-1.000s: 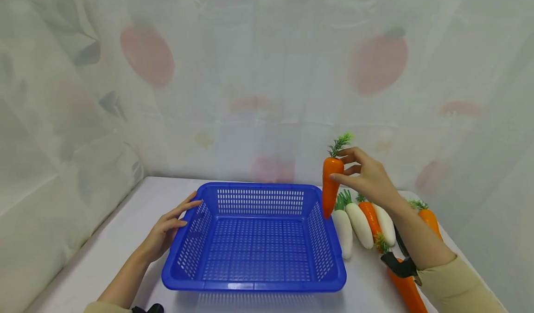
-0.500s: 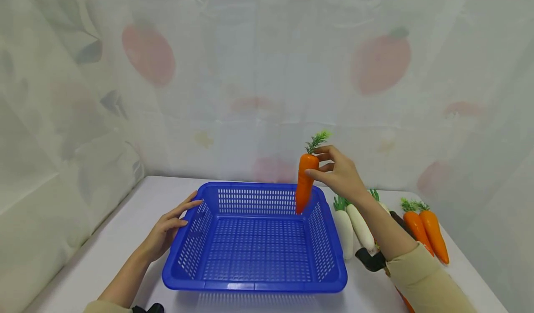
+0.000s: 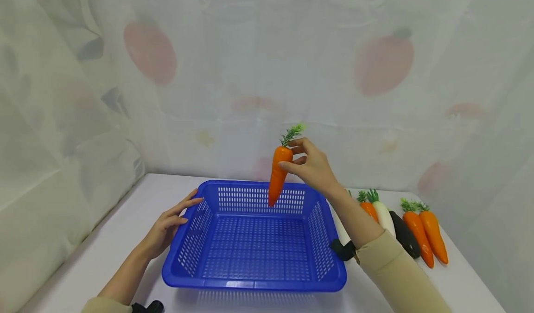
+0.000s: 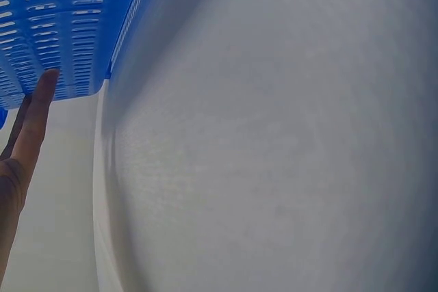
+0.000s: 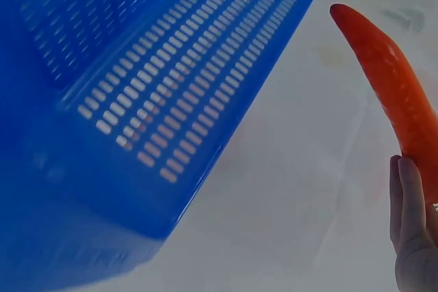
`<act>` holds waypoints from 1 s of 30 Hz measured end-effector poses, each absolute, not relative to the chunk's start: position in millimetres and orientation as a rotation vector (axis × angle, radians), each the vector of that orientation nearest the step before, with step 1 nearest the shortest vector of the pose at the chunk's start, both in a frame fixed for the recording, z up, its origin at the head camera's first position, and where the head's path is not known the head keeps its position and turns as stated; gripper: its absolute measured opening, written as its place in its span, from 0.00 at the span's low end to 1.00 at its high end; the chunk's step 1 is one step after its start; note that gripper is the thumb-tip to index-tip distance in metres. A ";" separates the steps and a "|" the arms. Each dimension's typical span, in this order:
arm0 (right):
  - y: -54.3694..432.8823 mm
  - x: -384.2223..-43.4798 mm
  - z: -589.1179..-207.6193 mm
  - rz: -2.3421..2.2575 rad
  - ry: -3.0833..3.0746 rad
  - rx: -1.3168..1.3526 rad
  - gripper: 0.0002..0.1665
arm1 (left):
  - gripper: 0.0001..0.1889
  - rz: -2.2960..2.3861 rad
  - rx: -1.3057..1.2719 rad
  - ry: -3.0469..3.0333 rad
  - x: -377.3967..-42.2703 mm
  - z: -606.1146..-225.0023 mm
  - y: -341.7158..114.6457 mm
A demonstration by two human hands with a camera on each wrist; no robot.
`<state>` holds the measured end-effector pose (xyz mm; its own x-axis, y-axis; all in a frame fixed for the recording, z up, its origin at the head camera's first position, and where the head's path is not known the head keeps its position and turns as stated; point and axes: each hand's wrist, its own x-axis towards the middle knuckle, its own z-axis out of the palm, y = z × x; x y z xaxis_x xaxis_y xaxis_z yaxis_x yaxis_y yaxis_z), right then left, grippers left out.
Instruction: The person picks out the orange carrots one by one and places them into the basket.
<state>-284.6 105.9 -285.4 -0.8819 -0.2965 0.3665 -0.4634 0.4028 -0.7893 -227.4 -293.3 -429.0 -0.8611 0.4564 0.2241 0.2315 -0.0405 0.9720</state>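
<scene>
Above the back part of a blue plastic basket [image 3: 254,286], my right hand [image 3: 313,164] pinches an orange carrot [image 3: 278,171] near its top. Its green leafy tuft points up and its tip slants down and slightly left, apart from the basket floor. The right wrist view shows the carrot's lower length [image 5: 390,73] beside the basket wall [image 5: 226,121]. At the basket's left side, my left hand [image 3: 167,227] touches the rim with fairly straight fingers. One finger lies against the outer wall [image 4: 75,39] in the left wrist view. No vegetable shows inside the basket.
Right of the basket, on the white table [image 3: 471,280], lie two carrots [image 3: 431,236], a dark eggplant-like vegetable [image 3: 404,234], a white radish [image 3: 384,215] and another carrot [image 3: 369,209]. My right forearm partly hides several vegetables. A patterned curtain [image 3: 258,72] hangs behind.
My right hand has carried the carrot leftward from the basket's right rim to over its back wall, rising a little. The left hand and the basket have stayed in place.
</scene>
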 end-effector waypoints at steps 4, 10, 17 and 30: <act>90.3 -284.8 -286.2 1.526 -2.495 0.696 0.34 | 0.28 2.029 0.736 2.045 -226.8 -430.4 -292.7; 62.6 -288.5 -293.1 1.628 -2.519 0.703 0.34 | 0.28 1.997 0.720 2.091 -226.0 -428.5 -293.4; 31.1 -289.1 -300.1 1.745 -2.583 0.668 0.33 | 0.28 1.997 0.752 2.082 -224.2 -425.0 -293.1; -8.6 -292.4 -322.5 1.943 -2.668 0.625 0.33 | 0.27 1.987 0.722 2.093 -220.5 -424.2 -292.8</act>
<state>-292.4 -8.6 -322.5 -0.9081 -0.4168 0.0413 -0.1671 0.2701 -0.9482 -220.5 -292.8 -424.2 -0.8691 0.4500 0.2055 0.2285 -0.0033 0.9735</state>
